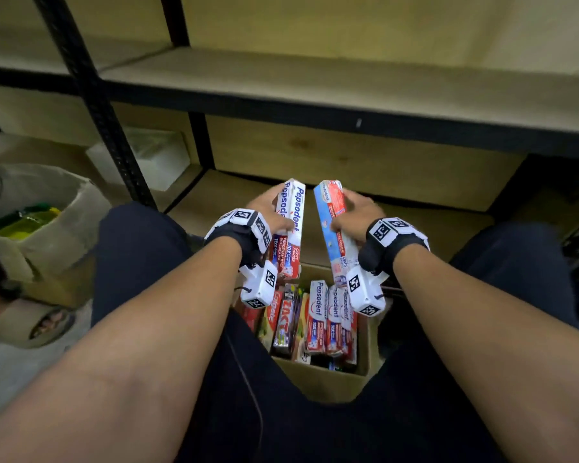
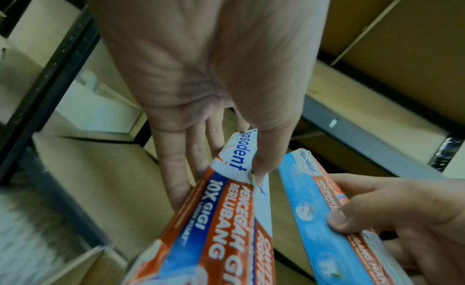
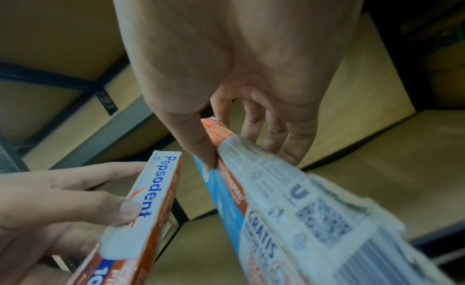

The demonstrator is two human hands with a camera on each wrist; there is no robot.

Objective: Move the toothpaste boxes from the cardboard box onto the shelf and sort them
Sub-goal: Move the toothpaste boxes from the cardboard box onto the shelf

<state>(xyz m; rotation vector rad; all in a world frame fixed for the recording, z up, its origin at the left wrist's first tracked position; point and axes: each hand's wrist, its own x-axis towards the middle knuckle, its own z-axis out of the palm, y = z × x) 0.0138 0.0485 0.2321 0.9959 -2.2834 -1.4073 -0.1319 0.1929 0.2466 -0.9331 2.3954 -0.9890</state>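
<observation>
Left hand (image 1: 274, 212) pinching red-and-white Pepsodent box (image 1: 290, 228), right hand (image 1: 355, 217) pinching blue Pepsodent box (image 1: 331, 225); both raised above cardboard box (image 1: 328, 382), ends aimed at bare shelf (image 1: 315, 85), probably for separate sorted placement.

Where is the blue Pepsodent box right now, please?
In the head view, the blue box is held in the right hand, above the cardboard box, just right of the white box in the left hand.

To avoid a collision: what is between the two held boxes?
Nothing: in the head view a bare gap separates the white box and the blue box.
</observation>
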